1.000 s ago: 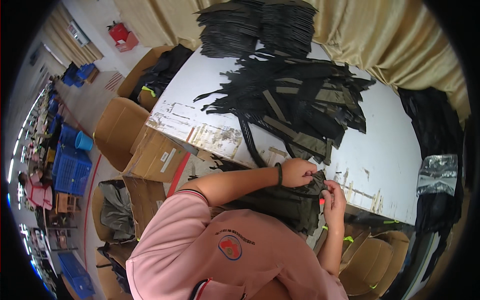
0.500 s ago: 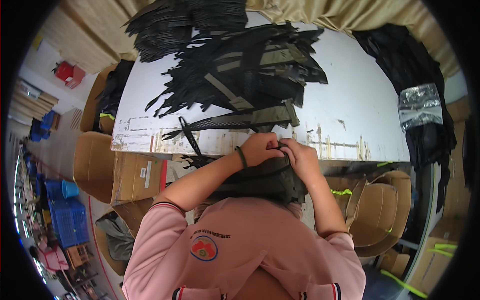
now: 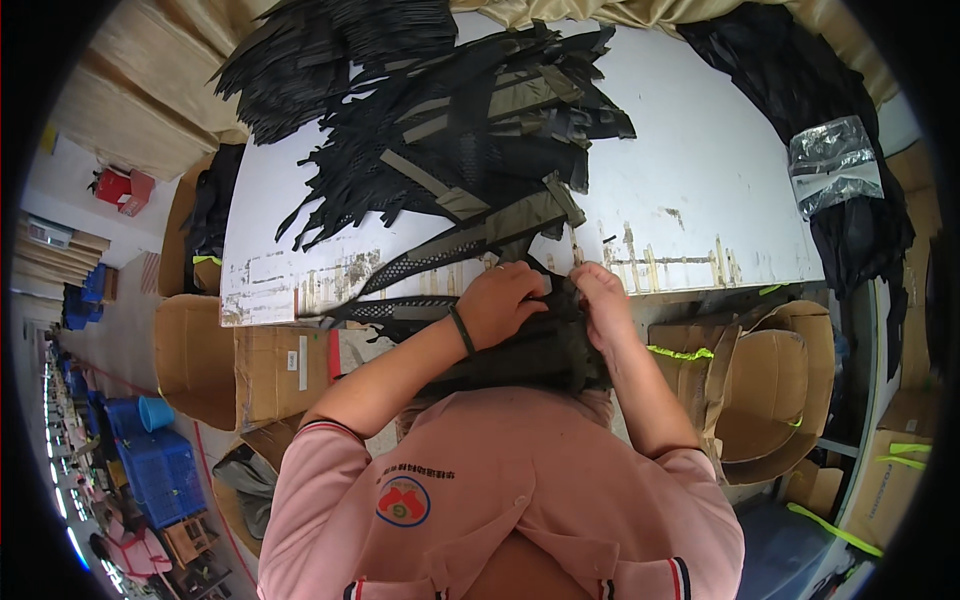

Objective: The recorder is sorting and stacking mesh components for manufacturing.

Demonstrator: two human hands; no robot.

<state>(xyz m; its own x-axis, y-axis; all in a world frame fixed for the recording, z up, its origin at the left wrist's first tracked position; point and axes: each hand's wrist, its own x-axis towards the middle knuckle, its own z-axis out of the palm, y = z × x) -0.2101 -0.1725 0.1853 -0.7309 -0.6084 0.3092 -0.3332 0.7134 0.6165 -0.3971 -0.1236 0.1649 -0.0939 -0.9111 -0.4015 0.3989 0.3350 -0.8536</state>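
Note:
At the table's near edge my left hand [image 3: 503, 302] is closed, fingers curled on a dark fabric piece [image 3: 540, 345] that lies over my lap. Beside it, my right hand [image 3: 603, 300] pinches the upper right edge of the same fabric between thumb and fingers. A small gap separates the hands. Just beyond them a black mesh strap with an olive panel [image 3: 490, 232] rests on the white table [image 3: 700, 200]. Further back lies a spread pile of similar black and olive straps [image 3: 460, 130]. My fingertips partly hide the gripped fabric.
Neat stacks of black strips [image 3: 400, 40] stand at the far left of the table. At its right edge hang black fabric and a clear plastic packet [image 3: 835, 165]. Open cardboard boxes stand below on the left [image 3: 275, 370] and right [image 3: 770, 390]. Blue crates [image 3: 150, 460] are further left.
My hands have drawn slightly apart from a close pinch on the fabric. The near mesh strap has shifted and now slants down to the left. The whole view has tilted a little.

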